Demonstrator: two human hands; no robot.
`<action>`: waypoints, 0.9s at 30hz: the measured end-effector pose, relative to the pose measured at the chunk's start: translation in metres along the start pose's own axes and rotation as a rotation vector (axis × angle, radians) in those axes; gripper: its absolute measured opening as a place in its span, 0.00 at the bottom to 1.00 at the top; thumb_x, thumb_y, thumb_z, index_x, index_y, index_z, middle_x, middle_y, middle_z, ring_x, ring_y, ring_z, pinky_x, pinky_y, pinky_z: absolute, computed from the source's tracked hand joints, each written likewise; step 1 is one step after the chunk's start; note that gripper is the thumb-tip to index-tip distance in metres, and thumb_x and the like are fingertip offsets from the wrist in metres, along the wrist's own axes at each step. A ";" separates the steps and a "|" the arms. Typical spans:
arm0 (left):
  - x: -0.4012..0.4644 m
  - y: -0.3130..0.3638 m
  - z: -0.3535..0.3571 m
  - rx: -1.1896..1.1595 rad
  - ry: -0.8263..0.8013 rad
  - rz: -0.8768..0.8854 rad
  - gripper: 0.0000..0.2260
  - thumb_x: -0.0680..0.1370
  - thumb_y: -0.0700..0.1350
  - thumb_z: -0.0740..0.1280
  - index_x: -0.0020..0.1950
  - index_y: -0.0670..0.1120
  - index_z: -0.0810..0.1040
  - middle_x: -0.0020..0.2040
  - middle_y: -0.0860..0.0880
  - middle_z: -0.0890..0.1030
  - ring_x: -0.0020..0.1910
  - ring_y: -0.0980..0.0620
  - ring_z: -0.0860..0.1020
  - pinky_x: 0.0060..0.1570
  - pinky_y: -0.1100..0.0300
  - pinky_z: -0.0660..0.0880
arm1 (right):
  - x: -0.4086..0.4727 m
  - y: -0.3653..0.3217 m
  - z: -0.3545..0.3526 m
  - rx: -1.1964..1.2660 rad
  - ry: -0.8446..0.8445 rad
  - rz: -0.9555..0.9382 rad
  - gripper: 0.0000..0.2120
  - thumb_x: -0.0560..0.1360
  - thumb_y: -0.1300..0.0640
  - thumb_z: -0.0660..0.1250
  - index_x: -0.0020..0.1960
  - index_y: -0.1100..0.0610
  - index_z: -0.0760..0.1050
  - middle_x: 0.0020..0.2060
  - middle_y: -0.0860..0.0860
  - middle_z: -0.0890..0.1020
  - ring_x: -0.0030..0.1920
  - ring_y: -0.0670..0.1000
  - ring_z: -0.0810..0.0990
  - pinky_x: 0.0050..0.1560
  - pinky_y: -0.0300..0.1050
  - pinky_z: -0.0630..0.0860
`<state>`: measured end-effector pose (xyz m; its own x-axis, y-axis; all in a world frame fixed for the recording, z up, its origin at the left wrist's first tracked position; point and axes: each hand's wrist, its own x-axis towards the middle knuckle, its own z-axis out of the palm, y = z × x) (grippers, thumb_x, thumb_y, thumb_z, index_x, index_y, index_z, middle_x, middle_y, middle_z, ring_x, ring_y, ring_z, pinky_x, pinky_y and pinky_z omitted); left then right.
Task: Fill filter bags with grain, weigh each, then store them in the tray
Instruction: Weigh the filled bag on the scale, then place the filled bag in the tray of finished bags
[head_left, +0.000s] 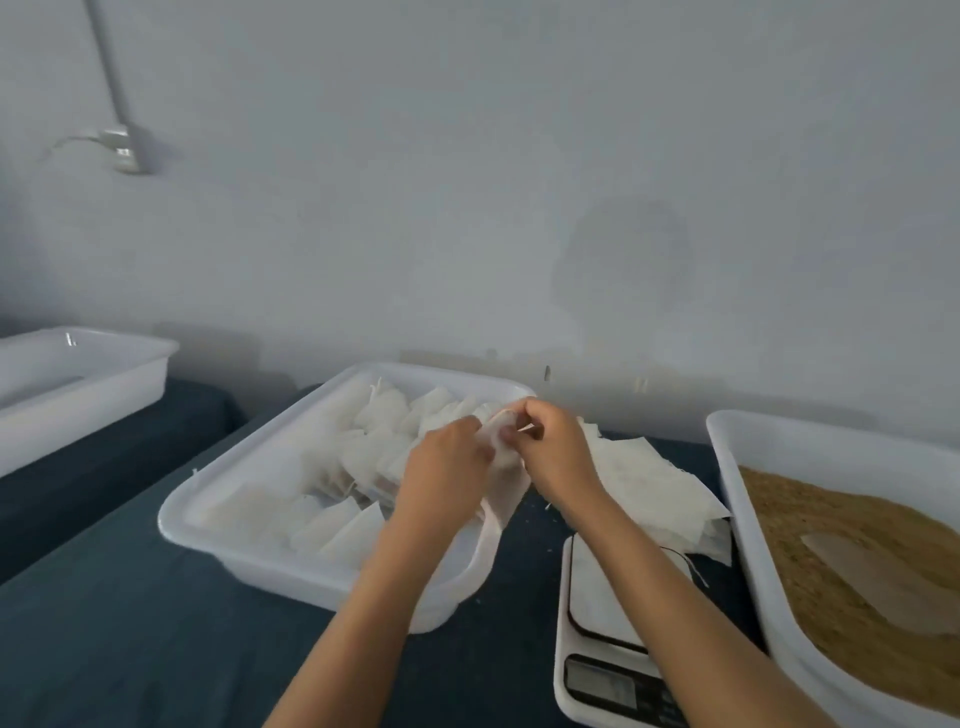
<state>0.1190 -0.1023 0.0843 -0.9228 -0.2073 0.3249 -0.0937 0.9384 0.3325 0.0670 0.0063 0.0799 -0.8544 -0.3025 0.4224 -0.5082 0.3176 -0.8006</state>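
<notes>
Two hands work the mouth of a filter bag (503, 470) above the near right corner of the storage tray (218, 512).

The left hand (448, 467) and right hand (551, 448) both pinch the bag's upper end, fingers curled on the fabric; whether the mouth is being opened or drawn closed cannot be told; the bag hangs down and towards the person, its long axis near upright, lower end by the tray's rim. The tray, already packed with bags, lies to the left of the grip, nearer the left hand; the scale (613, 623) sits below and right, nearer the right hand; loose empty bags (649, 483) lie beyond it; the grain bin (852, 561) stands at far right on the dark cloth (130, 623).
</notes>
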 end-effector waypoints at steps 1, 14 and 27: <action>-0.001 -0.012 -0.005 0.045 -0.048 -0.010 0.05 0.80 0.44 0.58 0.49 0.43 0.72 0.53 0.45 0.76 0.54 0.44 0.75 0.44 0.60 0.63 | 0.002 -0.004 0.010 0.006 -0.052 0.007 0.06 0.75 0.63 0.66 0.39 0.56 0.76 0.35 0.45 0.77 0.37 0.43 0.74 0.39 0.30 0.71; -0.015 -0.098 0.003 0.116 -0.579 -0.263 0.10 0.78 0.44 0.61 0.57 0.43 0.74 0.40 0.51 0.76 0.42 0.51 0.76 0.40 0.63 0.72 | -0.006 -0.006 0.093 -0.324 -0.658 0.204 0.07 0.76 0.67 0.60 0.47 0.65 0.77 0.46 0.59 0.81 0.44 0.58 0.83 0.47 0.53 0.81; -0.009 -0.084 0.006 0.405 -0.250 -0.277 0.17 0.76 0.48 0.67 0.60 0.45 0.65 0.55 0.48 0.77 0.55 0.49 0.76 0.44 0.60 0.69 | -0.002 -0.008 0.066 -0.340 -0.555 -0.025 0.14 0.78 0.61 0.59 0.63 0.57 0.67 0.56 0.54 0.77 0.53 0.53 0.77 0.52 0.47 0.74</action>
<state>0.1331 -0.1778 0.0476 -0.8994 -0.4356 0.0370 -0.4362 0.8998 -0.0080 0.0797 -0.0547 0.0578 -0.7054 -0.7038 0.0838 -0.6108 0.5437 -0.5757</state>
